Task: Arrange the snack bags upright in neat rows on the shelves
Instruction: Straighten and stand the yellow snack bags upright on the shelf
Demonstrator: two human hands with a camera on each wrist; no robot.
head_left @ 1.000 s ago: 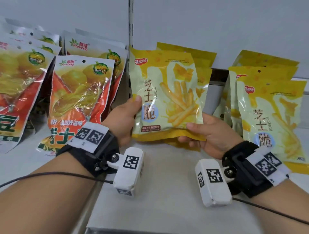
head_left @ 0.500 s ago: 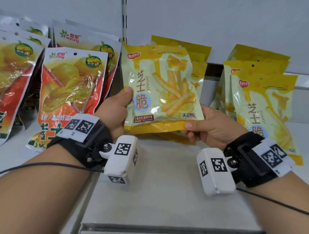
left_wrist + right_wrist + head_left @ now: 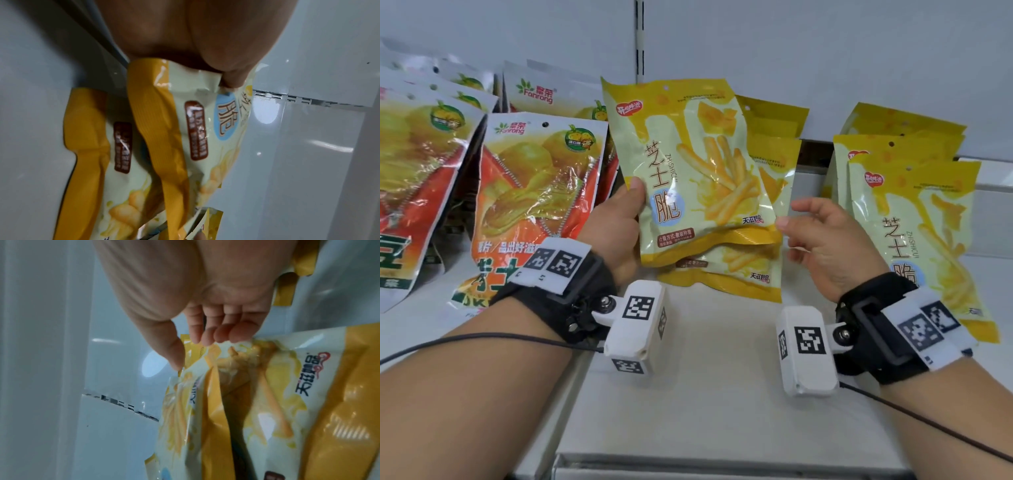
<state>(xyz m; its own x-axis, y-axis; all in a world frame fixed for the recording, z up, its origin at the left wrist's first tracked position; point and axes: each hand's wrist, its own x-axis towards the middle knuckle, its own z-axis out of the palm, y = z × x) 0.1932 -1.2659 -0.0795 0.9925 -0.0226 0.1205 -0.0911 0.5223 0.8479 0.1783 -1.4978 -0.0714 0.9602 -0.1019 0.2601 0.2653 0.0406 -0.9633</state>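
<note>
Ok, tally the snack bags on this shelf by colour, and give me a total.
Yellow bags: 6 (1 gripped in the left hand, 2 behind it, 3 to the right)
Orange-red bags: at least 6; the back ones overlap, so more may be hidden
Total: at least 12

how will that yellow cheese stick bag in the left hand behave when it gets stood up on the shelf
The yellow bag is probably light: the left hand holds it up alone by one edge. Its glossy film creases at the thumb, so it is likely floppy and slippery. It may need to lean on the bags behind.
</note>
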